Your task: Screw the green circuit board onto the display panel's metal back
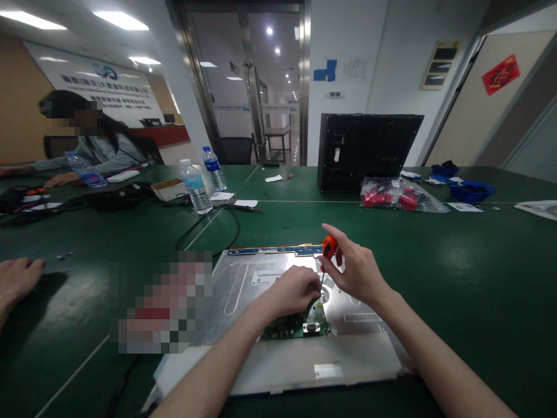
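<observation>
A flat silver display panel (369, 328) lies back side up on the table before me, with a green circuit board (321, 318) on its middle. My right hand (361, 270) grips a screwdriver (329, 247) by its red and black handle. The thin shaft points down towards the board. Close by the screwdriver's tip, my left hand (296, 290) rests over the board with its fingers pinched together. Whatever those fingers hold, if anything, is hidden. Along the panel's far edge runs a narrow blue circuit strip (270, 251).
A pixelated object (163, 307) lies left of the panel. Beyond are a black cable (238, 223), water bottles (195, 188), a black monitor housing (369, 148) and a plastic bag (398, 196) with red items. Another person's hand (20, 281) is at far left; a person (100, 136) sits behind.
</observation>
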Motion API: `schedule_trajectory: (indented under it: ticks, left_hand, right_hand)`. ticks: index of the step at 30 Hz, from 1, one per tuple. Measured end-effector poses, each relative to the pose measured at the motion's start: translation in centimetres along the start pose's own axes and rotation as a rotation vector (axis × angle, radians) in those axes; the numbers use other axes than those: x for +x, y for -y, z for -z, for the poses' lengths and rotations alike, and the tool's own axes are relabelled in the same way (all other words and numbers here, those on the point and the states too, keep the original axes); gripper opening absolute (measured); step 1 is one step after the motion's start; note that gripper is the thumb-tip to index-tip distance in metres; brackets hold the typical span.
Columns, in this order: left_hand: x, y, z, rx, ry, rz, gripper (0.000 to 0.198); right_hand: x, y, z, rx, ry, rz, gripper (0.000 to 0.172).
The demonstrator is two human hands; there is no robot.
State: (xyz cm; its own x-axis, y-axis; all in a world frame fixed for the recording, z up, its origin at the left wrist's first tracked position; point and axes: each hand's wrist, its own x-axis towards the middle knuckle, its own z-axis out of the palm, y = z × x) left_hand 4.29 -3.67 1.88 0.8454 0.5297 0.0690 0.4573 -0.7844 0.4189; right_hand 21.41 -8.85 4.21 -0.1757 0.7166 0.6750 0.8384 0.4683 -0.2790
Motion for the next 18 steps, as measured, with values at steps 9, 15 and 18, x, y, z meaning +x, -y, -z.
schedule_trajectory:
  ticks: [9,15,18]
  left_hand:
    - [0.04,0.23,-0.11,-0.013,-0.002,0.003,0.012]
    - [0.02,0.22,-0.17,-0.005,-0.013,0.002,0.009]
    - [0.01,0.29,-0.21,-0.03,-0.003,-0.005,0.01]
  right_hand:
    - [0.18,-0.21,0.22,-0.003,0.019,-0.001,0.045]
    - [0.1,-0.12,0.22,-0.013,0.028,-0.04,0.054]
    - [0.01,0.05,0.36,0.013,0.051,-0.024,0.052]
